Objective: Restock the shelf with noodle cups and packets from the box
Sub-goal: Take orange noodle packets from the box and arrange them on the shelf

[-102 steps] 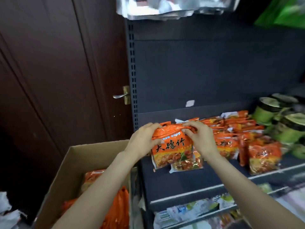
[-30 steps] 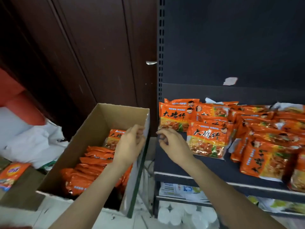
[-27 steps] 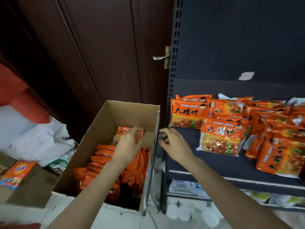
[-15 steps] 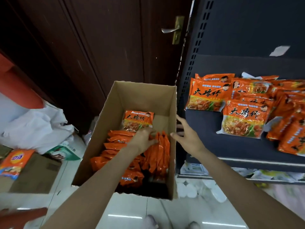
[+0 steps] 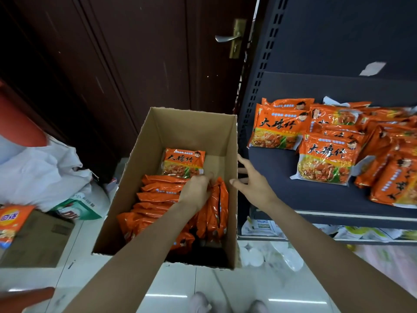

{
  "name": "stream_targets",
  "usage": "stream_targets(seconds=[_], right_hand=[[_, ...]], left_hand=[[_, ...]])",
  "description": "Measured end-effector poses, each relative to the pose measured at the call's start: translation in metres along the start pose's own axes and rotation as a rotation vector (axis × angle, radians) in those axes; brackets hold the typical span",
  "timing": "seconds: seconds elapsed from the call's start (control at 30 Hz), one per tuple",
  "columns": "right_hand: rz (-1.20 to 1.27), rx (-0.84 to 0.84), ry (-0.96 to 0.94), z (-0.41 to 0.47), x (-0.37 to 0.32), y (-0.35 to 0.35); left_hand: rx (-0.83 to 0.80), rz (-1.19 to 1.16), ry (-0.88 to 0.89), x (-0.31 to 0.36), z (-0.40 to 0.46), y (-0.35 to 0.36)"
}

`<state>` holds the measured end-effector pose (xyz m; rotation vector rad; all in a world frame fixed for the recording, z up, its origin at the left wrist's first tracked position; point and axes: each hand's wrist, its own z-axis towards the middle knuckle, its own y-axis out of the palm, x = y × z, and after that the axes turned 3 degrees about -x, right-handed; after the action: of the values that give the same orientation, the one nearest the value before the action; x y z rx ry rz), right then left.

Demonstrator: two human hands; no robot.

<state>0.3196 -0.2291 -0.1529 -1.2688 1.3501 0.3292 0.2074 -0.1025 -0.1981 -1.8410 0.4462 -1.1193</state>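
An open cardboard box (image 5: 126, 188) stands on the floor, holding several orange noodle packets (image 5: 158, 195); one packet (image 5: 183, 162) lies face up at its far end. My left hand (image 5: 198, 190) is inside the box, fingers closing on the tops of upright packets (image 5: 216, 208) along the right wall. My right hand (image 5: 252, 181) hovers open just outside the box's right wall, by the shelf edge. The dark shelf (image 5: 316, 199) at right carries several orange packets (image 5: 325, 161). No noodle cups are in view.
A dark wooden door with a metal handle (image 5: 228, 38) stands behind the box. White plastic bags (image 5: 38, 172) and a brown box with an orange packet (image 5: 11, 222) lie at left. A lower shelf (image 5: 293, 231) holds paper-wrapped goods. My feet show at the bottom.
Both hands left the shelf packets and came down to the box. The left hand has reached in among the packets; the right hand has spread open beside the box wall. My view tilted down.
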Motion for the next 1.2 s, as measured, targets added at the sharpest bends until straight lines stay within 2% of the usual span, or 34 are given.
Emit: stream_targets(seconds=[0.23,0.4,0.67,0.9,1.03,1.2], right_hand=[[-0.042,-0.064,0.006,-0.006,-0.010,-0.004],[-0.078,0.011,-0.069,-0.013,-0.032,-0.017],[-0.019,0.088,-0.299,-0.026,-0.090,-0.038],[0.119,0.199,-0.386,-0.054,-0.101,-0.092],[0.096,0.341,-0.389,-0.077,-0.083,-0.133],[0.099,0.479,-0.341,-0.103,-0.028,-0.191]], left_hand=[[0.260,-0.327,-0.039,0.005,-0.026,-0.048],[0.408,-0.506,-0.013,0.013,-0.036,-0.090],[0.514,-0.524,0.142,0.067,-0.039,-0.140],[0.453,-0.566,0.357,0.150,-0.028,-0.149],[0.297,-0.576,0.445,0.199,-0.017,-0.131],[0.077,-0.518,0.566,0.264,-0.005,-0.087]])
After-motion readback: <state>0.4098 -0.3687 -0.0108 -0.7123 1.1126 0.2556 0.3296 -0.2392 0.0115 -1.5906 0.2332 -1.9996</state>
